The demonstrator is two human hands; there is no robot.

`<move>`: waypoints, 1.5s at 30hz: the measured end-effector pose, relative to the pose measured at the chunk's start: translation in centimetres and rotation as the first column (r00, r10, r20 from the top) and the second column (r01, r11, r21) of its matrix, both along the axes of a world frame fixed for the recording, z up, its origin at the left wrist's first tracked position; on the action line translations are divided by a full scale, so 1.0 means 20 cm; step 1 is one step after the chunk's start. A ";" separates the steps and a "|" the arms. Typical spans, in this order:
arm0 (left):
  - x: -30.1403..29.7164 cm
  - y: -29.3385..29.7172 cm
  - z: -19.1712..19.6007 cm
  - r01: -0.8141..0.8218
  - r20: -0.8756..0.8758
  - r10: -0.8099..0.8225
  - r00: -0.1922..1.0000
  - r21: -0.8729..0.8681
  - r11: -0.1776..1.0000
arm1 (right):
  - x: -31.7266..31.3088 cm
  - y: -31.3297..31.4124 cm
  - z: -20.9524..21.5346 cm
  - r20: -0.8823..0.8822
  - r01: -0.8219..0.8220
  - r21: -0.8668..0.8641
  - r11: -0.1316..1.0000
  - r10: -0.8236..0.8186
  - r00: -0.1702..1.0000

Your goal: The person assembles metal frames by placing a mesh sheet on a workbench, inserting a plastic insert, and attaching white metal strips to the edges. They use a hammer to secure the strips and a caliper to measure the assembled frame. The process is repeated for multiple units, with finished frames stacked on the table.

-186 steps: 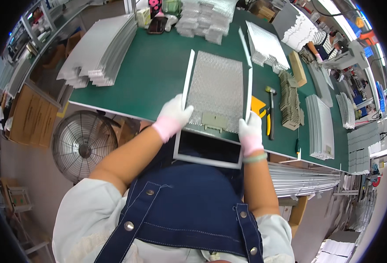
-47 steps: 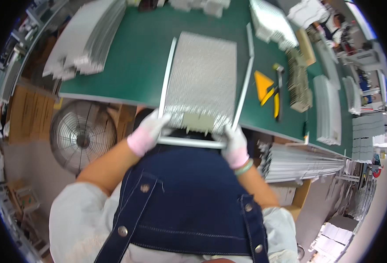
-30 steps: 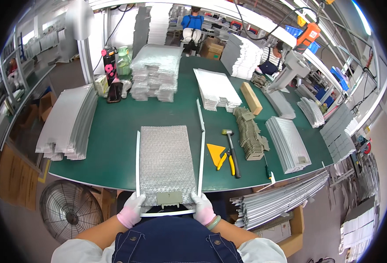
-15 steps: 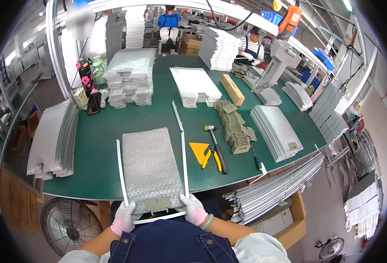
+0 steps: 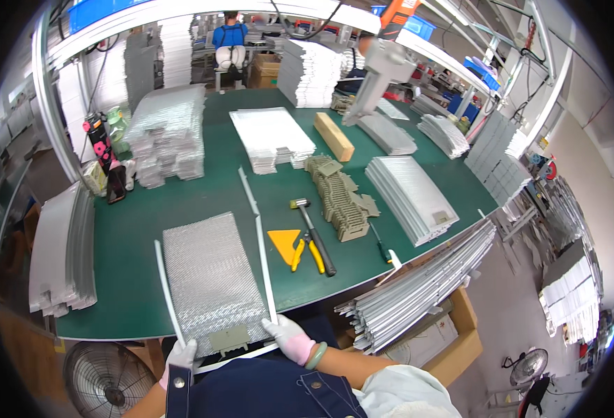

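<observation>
White frame corners sit pinched in our closed left hand and right hand by the worktop's near edge; we'd best keep the mesh panel square.

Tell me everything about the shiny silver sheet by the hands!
The silver sheet is flat and rectangular, with a bumpy texture like metal mesh. A grey-green plate with prongs sits at its near edge. It crosses the near edge of the green table, between pale strips. The left hand and right hand grip the strips at its near corners.
</observation>
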State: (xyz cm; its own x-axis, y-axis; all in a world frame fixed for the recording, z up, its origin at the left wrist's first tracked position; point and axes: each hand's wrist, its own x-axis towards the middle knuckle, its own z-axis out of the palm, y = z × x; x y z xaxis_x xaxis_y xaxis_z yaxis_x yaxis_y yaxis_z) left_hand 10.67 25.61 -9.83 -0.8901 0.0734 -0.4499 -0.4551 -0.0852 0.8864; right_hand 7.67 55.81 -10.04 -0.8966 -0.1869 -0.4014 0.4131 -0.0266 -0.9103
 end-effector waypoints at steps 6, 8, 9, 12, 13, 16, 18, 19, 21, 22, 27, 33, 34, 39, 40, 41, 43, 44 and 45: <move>0.03 0.08 0.04 -0.143 0.000 0.150 0.989 0.306 0.941 | 0.00 0.00 -0.01 -0.046 -0.043 -0.052 0.998 0.041 0.998; 0.02 0.11 0.08 -0.131 -0.006 0.146 0.989 0.393 0.910 | 0.00 0.01 -0.05 -0.076 -0.039 -0.122 0.992 0.030 0.997; 0.03 0.09 0.06 -0.133 0.005 0.141 0.990 0.385 0.913 | -0.01 0.01 -0.03 -0.072 -0.053 -0.152 0.987 0.042 0.997; 0.00 0.10 0.01 -0.118 -0.022 0.147 0.989 0.490 0.864 | -0.03 0.04 -0.05 -0.083 -0.084 -0.155 0.984 0.072 0.994; 0.00 0.07 -0.10 -0.090 -0.077 0.151 0.986 0.515 0.852 | -0.01 0.03 -0.05 -0.112 -0.086 -0.161 0.983 0.069 0.991; 0.00 0.03 -0.09 -0.130 0.026 0.130 0.991 0.371 0.920 | -0.02 0.04 0.00 -0.043 -0.106 -0.204 0.973 0.099 0.994; -0.04 0.06 -0.05 -0.159 0.050 0.152 0.987 0.388 0.908 | -0.02 0.05 -0.04 -0.065 -0.111 -0.206 0.972 0.099 0.993; -0.05 0.06 -0.08 -0.147 0.030 0.148 0.988 0.432 0.890 | -0.03 0.06 -0.05 -0.080 -0.110 -0.203 0.973 0.095 0.992; 0.00 -0.04 -0.19 -0.120 0.014 0.125 0.992 0.396 0.910 | -0.07 0.05 -0.09 -0.084 -0.139 -0.270 0.953 0.121 0.989; -0.01 -0.08 -0.21 -0.066 0.016 0.064 0.998 0.328 0.942 | -0.04 0.04 -0.08 -0.066 -0.133 -0.308 0.942 0.118 0.991; -0.01 0.08 0.03 -0.155 0.080 0.142 0.987 0.203 0.967 | -0.03 0.03 -0.07 -0.068 -0.075 -0.251 0.965 0.060 0.996; 0.00 0.08 0.03 -0.112 0.061 0.101 0.993 0.231 0.967 | -0.01 0.01 -0.05 0.007 0.035 -0.285 0.958 -0.034 0.999; 0.00 0.10 0.08 -0.124 0.085 0.106 0.991 0.253 0.959 | -0.01 0.01 -0.02 0.027 0.065 -0.320 0.945 -0.060 0.998; 0.00 0.11 0.06 -0.198 0.157 0.162 0.974 0.258 0.945 | 0.01 -0.02 0.04 0.018 0.114 -0.244 0.963 -0.113 0.993; 0.00 0.13 0.10 -0.233 0.191 0.191 0.963 0.228 0.945 | 0.00 -0.01 0.03 0.035 0.134 -0.298 0.945 -0.129 0.991; 0.00 0.18 0.19 -0.237 0.201 0.186 0.962 0.275 0.932 | 0.01 -0.02 0.03 0.061 0.144 -0.292 0.946 -0.132 0.989; 0.03 0.17 0.20 -0.293 0.179 0.247 0.952 0.308 0.905 | 0.01 -0.04 0.07 0.088 0.151 -0.263 0.953 -0.132 0.987; 0.02 0.19 0.17 -0.300 0.168 0.256 0.952 0.347 0.889 | 0.02 -0.03 0.06 0.091 0.166 -0.267 0.949 -0.147 0.985; 0.01 0.17 0.15 -0.286 0.142 0.251 0.958 0.367 0.885 | 0.01 -0.05 0.03 0.094 0.170 -0.281 0.945 -0.149 0.984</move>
State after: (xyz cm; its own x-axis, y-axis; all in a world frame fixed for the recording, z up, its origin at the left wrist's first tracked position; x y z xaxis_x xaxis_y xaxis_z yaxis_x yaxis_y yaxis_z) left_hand 10.87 29.09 -6.92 -0.8582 0.0180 -0.5130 -0.4412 -0.5367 0.7192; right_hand 7.88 54.89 -9.34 -0.8954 -0.1605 -0.4153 0.4450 -0.3525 -0.8232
